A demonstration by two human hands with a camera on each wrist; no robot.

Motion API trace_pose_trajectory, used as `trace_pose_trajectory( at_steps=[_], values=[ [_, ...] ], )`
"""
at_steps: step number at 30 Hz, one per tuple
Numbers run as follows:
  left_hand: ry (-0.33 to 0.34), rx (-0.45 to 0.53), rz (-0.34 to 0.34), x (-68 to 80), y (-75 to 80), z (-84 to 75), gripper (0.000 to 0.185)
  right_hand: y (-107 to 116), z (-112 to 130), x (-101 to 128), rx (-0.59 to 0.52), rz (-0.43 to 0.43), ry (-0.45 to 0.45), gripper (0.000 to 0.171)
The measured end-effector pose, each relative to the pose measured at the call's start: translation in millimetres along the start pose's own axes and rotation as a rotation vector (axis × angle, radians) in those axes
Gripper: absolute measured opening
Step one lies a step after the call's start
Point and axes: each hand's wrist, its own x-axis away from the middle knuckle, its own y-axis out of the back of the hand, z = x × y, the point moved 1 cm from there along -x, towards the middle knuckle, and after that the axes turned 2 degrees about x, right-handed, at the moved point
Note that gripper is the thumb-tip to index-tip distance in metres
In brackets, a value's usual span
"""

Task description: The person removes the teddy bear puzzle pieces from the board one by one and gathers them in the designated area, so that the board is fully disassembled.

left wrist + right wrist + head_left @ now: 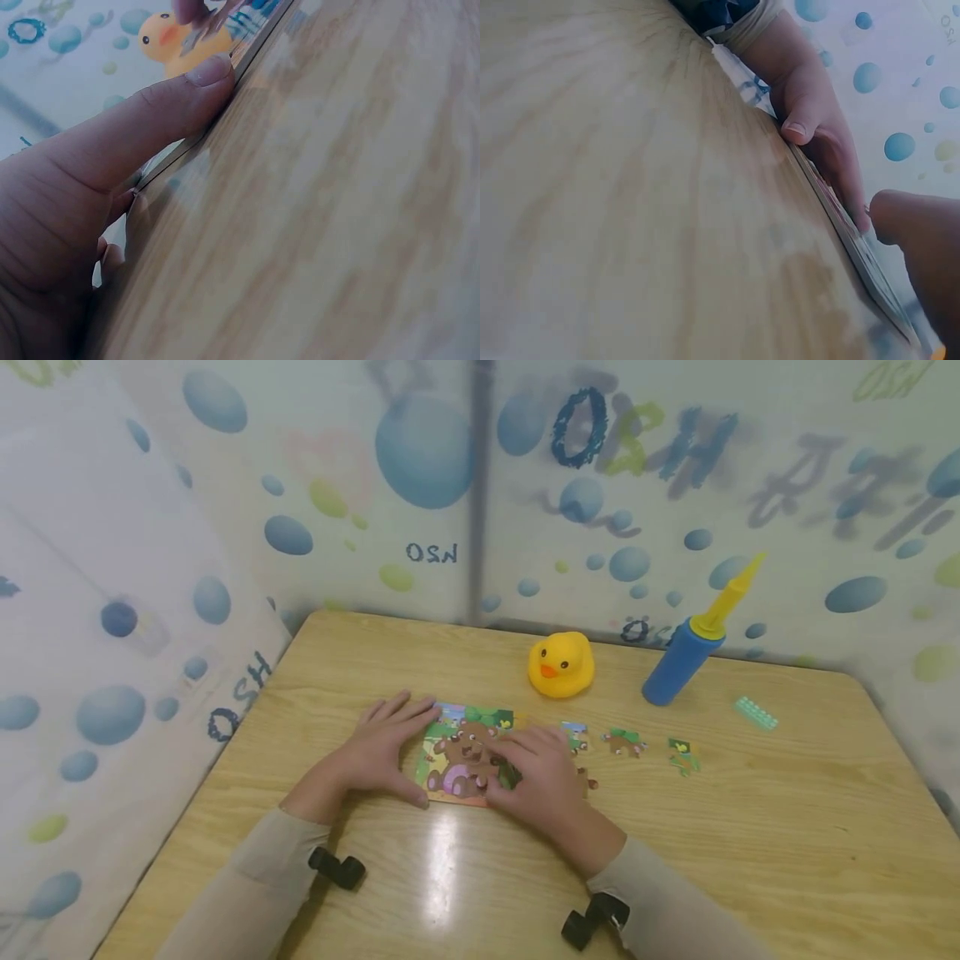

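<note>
Looking down from the head view, the bear puzzle (463,756) lies mid-table, mostly assembled; the left hand (380,747) steadies its edge with flat fingers, the right hand (536,774) presses flat on it, and three loose pieces (622,742) wait beside it. Left wrist view: the thumb (161,112) braces the puzzle's edge. Right wrist view: the same edge, nothing gripped.

One flat cardboard jigsaw board with a brown bear picture (461,756) is counted at the middle of the pale wooden counter (750,827). Three loose printed puzzle pieces are counted to its right: one (576,732) just beside the board, one (624,742) further right, one (683,754) furthest right. One yellow rubber duck (561,665) is counted on the far side. One blue cylinder pump with a yellow nozzle (688,652) is counted to the duck's right. One small mint-green studded brick (755,712) is counted at the far right. Two hands are counted on the board, the left hand (378,752) and the right hand (542,781).
</note>
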Motion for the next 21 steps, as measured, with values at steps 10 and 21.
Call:
trace_pose_trajectory(
  at_steps=[10, 21],
  values=[
    [0.017, 0.010, 0.014, -0.2, -0.6, 0.1, 0.144, 29.6, -20.9, 26.8, -0.005, 0.008, -0.034, 0.033],
    [0.017, -0.002, 0.021, -1.3, -0.7, -0.5, 0.145, 72.5, -55.2, 58.0, 0.034, -0.028, -0.073, 0.028]
  ],
)
